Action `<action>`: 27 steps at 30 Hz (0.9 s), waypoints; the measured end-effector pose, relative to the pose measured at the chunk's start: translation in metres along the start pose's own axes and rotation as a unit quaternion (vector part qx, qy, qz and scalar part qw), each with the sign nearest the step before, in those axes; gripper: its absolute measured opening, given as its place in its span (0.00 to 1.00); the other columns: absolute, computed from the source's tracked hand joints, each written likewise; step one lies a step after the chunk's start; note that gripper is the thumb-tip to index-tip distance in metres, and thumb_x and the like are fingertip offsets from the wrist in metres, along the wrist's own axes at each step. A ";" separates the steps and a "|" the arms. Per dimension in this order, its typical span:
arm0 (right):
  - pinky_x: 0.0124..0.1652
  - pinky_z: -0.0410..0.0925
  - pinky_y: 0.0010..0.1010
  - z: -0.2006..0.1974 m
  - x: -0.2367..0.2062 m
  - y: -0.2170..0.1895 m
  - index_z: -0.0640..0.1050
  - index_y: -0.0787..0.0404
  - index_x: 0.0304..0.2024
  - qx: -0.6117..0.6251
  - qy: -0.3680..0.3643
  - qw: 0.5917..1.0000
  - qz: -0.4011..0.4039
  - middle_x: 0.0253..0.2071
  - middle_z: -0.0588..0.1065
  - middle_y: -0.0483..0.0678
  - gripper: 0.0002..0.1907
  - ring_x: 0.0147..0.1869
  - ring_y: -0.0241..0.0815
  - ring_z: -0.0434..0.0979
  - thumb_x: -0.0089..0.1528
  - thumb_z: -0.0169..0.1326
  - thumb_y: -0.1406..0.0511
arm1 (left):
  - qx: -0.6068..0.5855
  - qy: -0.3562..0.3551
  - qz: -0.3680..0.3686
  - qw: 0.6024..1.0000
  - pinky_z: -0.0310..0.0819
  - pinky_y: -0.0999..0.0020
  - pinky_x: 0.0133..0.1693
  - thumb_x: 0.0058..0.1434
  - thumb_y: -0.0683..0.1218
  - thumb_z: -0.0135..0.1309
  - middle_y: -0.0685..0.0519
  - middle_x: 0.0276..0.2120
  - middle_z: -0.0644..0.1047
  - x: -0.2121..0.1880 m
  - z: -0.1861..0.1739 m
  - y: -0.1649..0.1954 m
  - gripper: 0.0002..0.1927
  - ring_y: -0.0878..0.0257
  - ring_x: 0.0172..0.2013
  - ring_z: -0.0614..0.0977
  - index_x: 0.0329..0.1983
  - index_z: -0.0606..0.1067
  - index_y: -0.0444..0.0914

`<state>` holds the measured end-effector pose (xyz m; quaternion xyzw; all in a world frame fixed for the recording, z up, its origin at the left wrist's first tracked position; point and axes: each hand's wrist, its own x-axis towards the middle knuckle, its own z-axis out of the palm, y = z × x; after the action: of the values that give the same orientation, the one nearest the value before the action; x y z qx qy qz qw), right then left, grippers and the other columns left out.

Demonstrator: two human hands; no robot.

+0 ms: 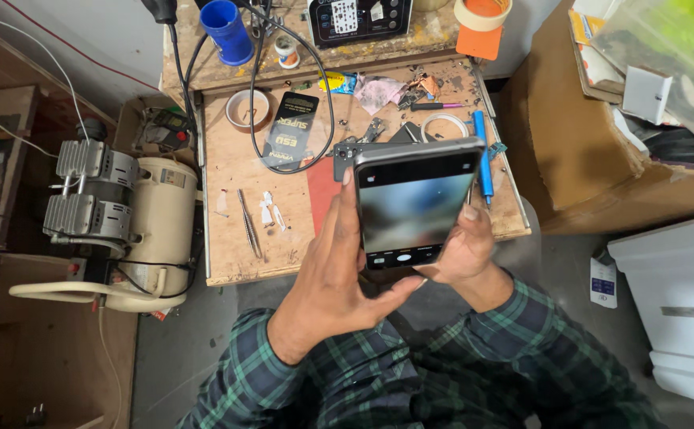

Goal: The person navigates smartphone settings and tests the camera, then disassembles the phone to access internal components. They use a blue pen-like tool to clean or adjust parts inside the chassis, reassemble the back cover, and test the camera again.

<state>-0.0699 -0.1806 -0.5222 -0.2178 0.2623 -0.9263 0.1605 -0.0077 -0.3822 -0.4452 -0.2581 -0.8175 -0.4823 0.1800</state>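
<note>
A smartphone (414, 202) is held up over the wooden workbench (228, 171), screen toward me and lit with a blurred camera image. My left hand (331, 274) grips its left edge, thumb reaching under the bottom of the screen. My right hand (462, 250) holds the right lower edge, thumb on the side. Both sleeves are dark green plaid. Beneath the phone, partly hidden, lies a red mat (323, 191) and a dark phone part.
On the bench lie tweezers (248, 222), a black packet (289, 129), a tape roll (248, 110), a blue screwdriver (483, 155) and small scraps. A blue cup (226, 32) and a station stand on the back shelf. An air compressor (128, 226) sits left; cardboard boxes right.
</note>
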 end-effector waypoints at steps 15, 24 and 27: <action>0.66 0.70 0.56 -0.007 -0.008 0.003 0.67 0.69 0.71 0.034 -0.012 0.999 -0.014 0.64 0.73 0.63 0.37 0.65 0.60 0.76 0.67 0.55 0.54 | 0.048 0.028 0.078 0.995 0.77 0.55 0.43 0.58 0.48 0.70 0.32 0.59 0.67 -0.001 -0.005 0.013 0.60 0.42 0.49 0.78 0.79 0.40 0.28; 0.67 0.70 0.55 -0.004 -0.009 0.001 0.67 0.68 0.71 0.063 -0.019 0.998 0.002 0.64 0.72 0.62 0.34 0.66 0.58 0.76 0.67 0.55 0.57 | 0.032 0.008 0.047 0.998 0.75 0.59 0.38 0.57 0.48 0.71 0.31 0.61 0.68 -0.003 -0.003 0.011 0.60 0.45 0.45 0.78 0.77 0.40 0.27; 0.64 0.70 0.53 -0.002 -0.007 0.000 0.67 0.67 0.72 0.070 -0.030 0.997 0.001 0.64 0.72 0.62 0.34 0.66 0.58 0.76 0.67 0.55 0.57 | 0.038 0.023 0.070 0.997 0.75 0.58 0.41 0.58 0.47 0.70 0.33 0.61 0.68 -0.004 -0.002 0.010 0.61 0.45 0.46 0.77 0.79 0.38 0.30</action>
<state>-0.0651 -0.1772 -0.5260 -0.2335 0.1923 -0.9352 0.1842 0.0019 -0.3812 -0.4395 -0.2970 -0.8107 -0.4430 0.2415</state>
